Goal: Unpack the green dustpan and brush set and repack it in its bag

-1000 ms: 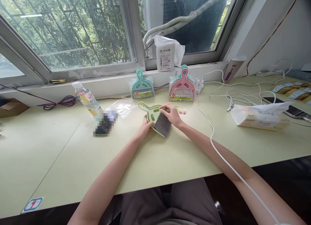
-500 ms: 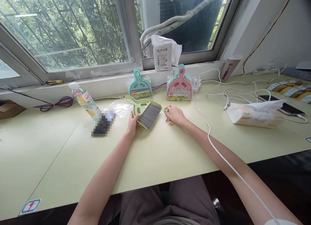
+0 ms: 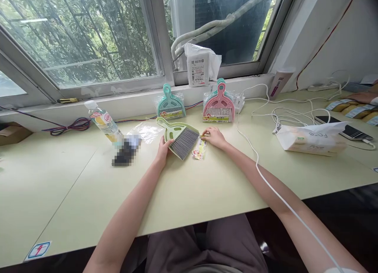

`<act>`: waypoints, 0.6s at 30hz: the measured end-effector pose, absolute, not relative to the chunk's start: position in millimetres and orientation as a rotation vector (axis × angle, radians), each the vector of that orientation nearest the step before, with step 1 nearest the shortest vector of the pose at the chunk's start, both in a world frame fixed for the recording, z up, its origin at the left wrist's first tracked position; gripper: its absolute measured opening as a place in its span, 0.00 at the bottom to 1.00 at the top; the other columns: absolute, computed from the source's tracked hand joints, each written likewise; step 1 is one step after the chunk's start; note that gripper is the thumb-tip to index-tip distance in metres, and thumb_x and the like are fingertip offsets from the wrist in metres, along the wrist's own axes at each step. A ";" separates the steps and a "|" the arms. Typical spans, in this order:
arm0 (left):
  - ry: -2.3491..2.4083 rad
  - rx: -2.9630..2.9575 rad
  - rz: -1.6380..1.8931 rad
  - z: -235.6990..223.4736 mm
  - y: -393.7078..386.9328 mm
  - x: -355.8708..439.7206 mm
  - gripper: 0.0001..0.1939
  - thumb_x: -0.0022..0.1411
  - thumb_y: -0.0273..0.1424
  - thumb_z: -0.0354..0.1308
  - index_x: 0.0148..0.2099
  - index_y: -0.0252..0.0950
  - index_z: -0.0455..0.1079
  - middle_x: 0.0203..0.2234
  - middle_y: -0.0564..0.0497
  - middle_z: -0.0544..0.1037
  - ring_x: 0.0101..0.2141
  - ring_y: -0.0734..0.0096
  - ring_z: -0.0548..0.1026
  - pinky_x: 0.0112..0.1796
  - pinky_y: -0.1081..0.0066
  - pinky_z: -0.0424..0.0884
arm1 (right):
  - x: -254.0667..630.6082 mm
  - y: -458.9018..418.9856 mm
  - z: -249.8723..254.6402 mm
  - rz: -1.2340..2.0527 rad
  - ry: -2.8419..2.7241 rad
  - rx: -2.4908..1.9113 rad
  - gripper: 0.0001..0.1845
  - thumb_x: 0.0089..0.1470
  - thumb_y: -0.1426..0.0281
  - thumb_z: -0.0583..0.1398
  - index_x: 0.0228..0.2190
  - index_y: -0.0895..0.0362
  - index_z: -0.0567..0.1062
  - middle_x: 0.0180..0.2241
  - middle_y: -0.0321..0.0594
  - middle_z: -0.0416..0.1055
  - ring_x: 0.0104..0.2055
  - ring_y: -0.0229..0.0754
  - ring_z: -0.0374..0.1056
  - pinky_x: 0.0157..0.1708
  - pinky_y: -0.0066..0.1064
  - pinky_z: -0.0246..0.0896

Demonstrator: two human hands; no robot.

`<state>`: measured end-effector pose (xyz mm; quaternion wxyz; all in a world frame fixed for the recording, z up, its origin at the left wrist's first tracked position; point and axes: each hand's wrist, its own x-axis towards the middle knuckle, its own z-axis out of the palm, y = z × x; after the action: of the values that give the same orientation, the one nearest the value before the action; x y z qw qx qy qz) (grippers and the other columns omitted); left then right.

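My left hand (image 3: pixel 162 150) grips a light green dustpan and brush set (image 3: pixel 176 132) by its left edge, the thumb on top. The brush is nested in the pan, its grey bristles facing up and to the right. Just right of the bristles lies a small printed label card (image 3: pixel 200 149), yellow and white with a colourful lower end. My right hand (image 3: pixel 214 138) has its fingertips closed on the card's upper end. Behind the set, a crumpled clear plastic wrapper (image 3: pixel 147 131) lies on the table.
A teal wrapped set (image 3: pixel 169 102) and pink wrapped sets (image 3: pixel 219 102) stand against the sill. A drink bottle (image 3: pixel 103 121) is at left. White cables, a tissue pack (image 3: pixel 313 139) and a phone (image 3: pixel 342 127) lie at right. Another person's hand (image 3: pixel 363 97) rests over packets at far right.
The label card has come into fuller view beside the bristles, with my right hand at its upper end. The dustpan set has shifted slightly right. Another person's hand has appeared at far right.
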<state>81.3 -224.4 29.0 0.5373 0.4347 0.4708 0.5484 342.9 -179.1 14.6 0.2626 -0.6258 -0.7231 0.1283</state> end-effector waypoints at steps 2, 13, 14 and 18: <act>1.120 1.052 1.292 28.7 -224.4 81.4 0.26 0.51 0.33 0.63 0.54 0.39 0.65 0.39 0.50 0.75 0.34 0.69 0.74 0.29 0.73 0.72 | 344.0 -176.0 11.9 0.351 -1.910 -1.666 0.06 0.53 0.66 0.65 0.33 0.55 0.78 0.44 0.43 0.72 0.52 0.49 0.62 0.49 0.36 0.58; 1.129 1.080 1.275 35.4 -229.7 85.8 0.27 0.50 0.31 0.64 0.54 0.41 0.64 0.45 0.49 0.75 0.40 0.66 0.76 0.33 0.71 0.74 | 343.8 -192.2 46.9 1.549 -1.685 -0.867 0.19 0.45 0.58 0.68 0.31 0.58 0.70 0.26 0.31 0.67 0.19 0.27 0.53 0.18 0.22 0.44; 1.123 1.092 1.256 35.6 -230.4 86.4 0.28 0.50 0.31 0.64 0.54 0.41 0.64 0.45 0.49 0.76 0.39 0.65 0.77 0.34 0.71 0.74 | 336.7 -193.0 45.7 1.479 -1.583 -0.854 0.20 0.44 0.58 0.68 0.30 0.57 0.69 0.25 0.30 0.67 0.19 0.27 0.55 0.18 0.22 0.45; 1.101 1.154 1.185 35.9 -233.5 88.6 0.29 0.52 0.37 0.65 0.55 0.40 0.63 0.43 0.48 0.77 0.38 0.63 0.78 0.35 0.68 0.75 | 316.0 -192.2 33.7 1.235 -1.464 -0.988 0.17 0.42 0.63 0.69 0.29 0.58 0.68 0.27 0.34 0.70 0.20 0.31 0.65 0.16 0.23 0.54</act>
<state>88.6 -233.5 35.9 0.5458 0.4866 0.4642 0.4999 316.0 -192.2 33.7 0.4736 -0.4038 -0.5983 0.5046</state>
